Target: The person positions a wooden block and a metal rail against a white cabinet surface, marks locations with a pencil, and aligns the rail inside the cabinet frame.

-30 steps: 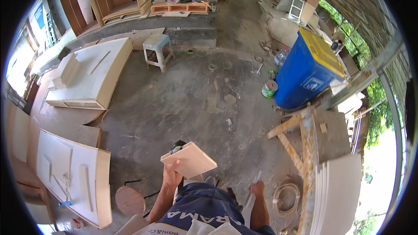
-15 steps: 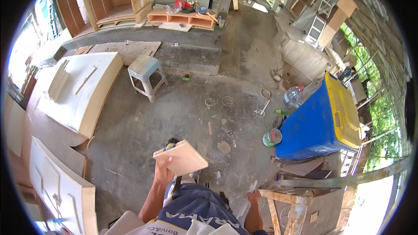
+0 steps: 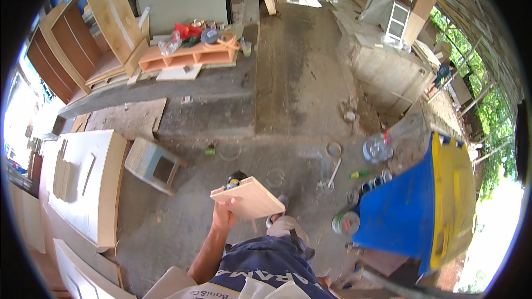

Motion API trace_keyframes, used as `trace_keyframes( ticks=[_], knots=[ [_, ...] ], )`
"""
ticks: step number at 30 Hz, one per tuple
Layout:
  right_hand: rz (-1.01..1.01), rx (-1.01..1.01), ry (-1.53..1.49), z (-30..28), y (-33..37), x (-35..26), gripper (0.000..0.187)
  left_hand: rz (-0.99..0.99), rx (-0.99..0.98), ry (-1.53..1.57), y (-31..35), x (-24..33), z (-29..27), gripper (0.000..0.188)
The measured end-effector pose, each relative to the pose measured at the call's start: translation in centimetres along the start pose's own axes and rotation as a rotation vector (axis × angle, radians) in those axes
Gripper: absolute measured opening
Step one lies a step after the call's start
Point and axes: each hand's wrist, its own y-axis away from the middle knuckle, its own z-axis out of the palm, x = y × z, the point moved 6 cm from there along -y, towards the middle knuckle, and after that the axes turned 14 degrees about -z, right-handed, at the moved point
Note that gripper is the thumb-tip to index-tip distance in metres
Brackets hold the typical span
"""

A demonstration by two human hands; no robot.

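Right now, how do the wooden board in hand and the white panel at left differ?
The wooden board is gripped by the left hand; the white panel lies untouched. The board is small; the panel is far larger. The board's visible face is pale tan; the panel's top is white, with narrow strips on it. Both show pale edges.

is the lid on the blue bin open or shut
Shut: the yellow lid lies across the top of the blue bin, not raised, and none of the bin's inside shows.
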Motion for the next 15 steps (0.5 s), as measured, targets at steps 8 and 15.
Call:
trace_keyframes(
  ticks=[8, 15],
  knots=[
    [-0.713, 0.537, 0.138, -25.7, -21.5, -46.8, 0.043, -0.008, 0.021, 0.021, -22.2, 2.3, 7.7, 0.054],
    [-0.785, 0.587, -0.01, -38.2, -32.3, -77.7, 0.036, 0.092, 0.091, 0.021, -43.5, 5.2, 9.2, 0.056]
  ],
)
